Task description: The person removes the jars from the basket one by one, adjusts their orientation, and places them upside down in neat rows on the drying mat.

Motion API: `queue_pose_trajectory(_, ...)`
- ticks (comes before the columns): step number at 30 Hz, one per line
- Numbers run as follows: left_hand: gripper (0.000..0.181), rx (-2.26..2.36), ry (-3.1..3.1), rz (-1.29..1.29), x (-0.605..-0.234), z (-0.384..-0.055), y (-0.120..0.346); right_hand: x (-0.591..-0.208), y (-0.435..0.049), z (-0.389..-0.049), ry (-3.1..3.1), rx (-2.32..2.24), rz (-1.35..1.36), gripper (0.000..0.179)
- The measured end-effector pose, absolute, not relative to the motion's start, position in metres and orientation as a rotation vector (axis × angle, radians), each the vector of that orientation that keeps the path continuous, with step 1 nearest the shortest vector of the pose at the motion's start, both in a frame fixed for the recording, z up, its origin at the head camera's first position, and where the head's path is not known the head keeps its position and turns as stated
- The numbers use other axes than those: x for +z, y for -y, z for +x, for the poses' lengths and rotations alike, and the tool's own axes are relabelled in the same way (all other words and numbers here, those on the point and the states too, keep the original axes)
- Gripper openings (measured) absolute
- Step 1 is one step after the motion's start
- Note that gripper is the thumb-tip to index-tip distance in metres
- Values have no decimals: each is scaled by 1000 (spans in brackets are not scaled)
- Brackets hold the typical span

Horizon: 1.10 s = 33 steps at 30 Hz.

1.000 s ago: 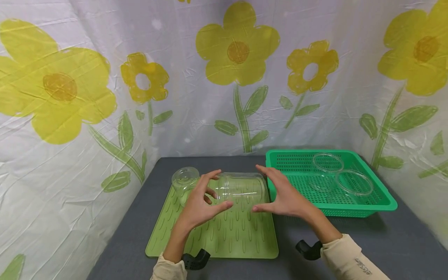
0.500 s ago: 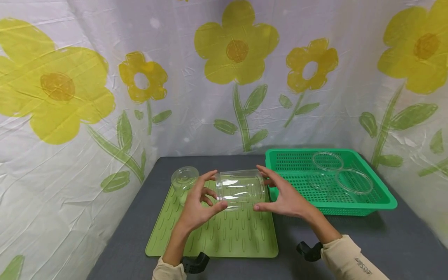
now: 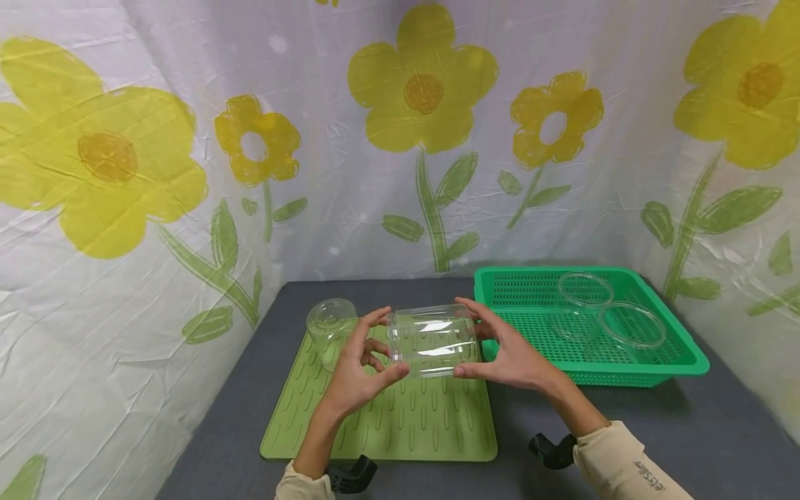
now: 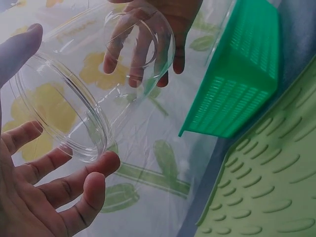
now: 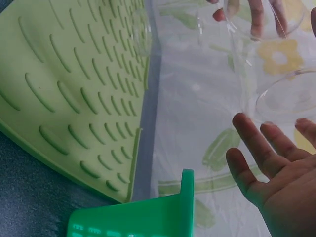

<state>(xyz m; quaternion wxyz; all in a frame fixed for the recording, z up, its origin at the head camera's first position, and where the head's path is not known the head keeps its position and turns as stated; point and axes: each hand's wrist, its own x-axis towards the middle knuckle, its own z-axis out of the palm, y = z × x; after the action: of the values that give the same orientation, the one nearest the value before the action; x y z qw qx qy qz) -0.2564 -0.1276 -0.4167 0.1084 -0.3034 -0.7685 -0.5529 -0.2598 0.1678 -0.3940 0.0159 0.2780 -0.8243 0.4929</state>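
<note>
A clear plastic jar (image 3: 432,342) lies sideways in the air above the green ridged mat (image 3: 412,423), held between both hands. My left hand (image 3: 353,378) grips its ringed rim end, thumb on the near side and fingers on the far side. At the base end, my right hand (image 3: 509,353) holds it between thumb and fingers. In the left wrist view the jar (image 4: 123,94) looks see-through, and the right hand's fingers show through its base. Another clear jar (image 3: 331,326) stands on the mat's far left corner, partly behind my left hand.
Right of the mat sits a green perforated basket (image 3: 678,357) with two clear jars standing in it, their round rims (image 3: 632,324) facing up. Both rest on a dark grey table (image 3: 219,437). A white flowered curtain (image 3: 337,229) closes off the back and sides.
Over the last second the held jar has turned and tipped slightly between the hands, its near side dropping toward the thumbs. The fingers have shifted a little; the basket and standing jars stay put.
</note>
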Motion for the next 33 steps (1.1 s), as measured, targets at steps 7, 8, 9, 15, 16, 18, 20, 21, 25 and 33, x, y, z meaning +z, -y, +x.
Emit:
queue_pose_trajectory(7,89,-1638,2334,-859,-418,-257,126,-393,-170,-263,2544,1510,875,97)
queue_pose_trajectory(8,90,-1626,2348,-852,-418,-257,125,-392,-171,-263,2542,1508,879,97)
queue_pose_trajectory(9,91,-1613,2358,-849,-418,-257,125,-391,-171,-263,2544,1501,882,97)
queue_pose_trajectory(15,93,-1490,2398,-835,-417,-260,126,-389,-172,-264,2576,1466,859,97)
queue_pose_trajectory(16,94,-1460,2405,-831,-416,-260,126,-389,-172,-264,2582,1458,854,97)
queue_pose_trajectory(18,95,-1404,2416,-825,-413,-260,126,-388,-171,-265,2587,1428,857,98)
queue_pose_trajectory(20,96,-1334,2434,-815,-410,-260,126,-387,-171,-265,2586,1387,873,99)
queue_pose_trajectory(21,97,-1298,2445,-808,-408,-261,125,-387,-171,-265,2587,1362,883,99)
queue_pose_trajectory(25,100,-1118,2507,-805,-402,-262,122,-383,-168,-264,2614,1209,911,102)
queue_pose_trajectory(33,99,-794,2569,-852,-399,-266,110,-376,-161,-262,2705,856,938,106)
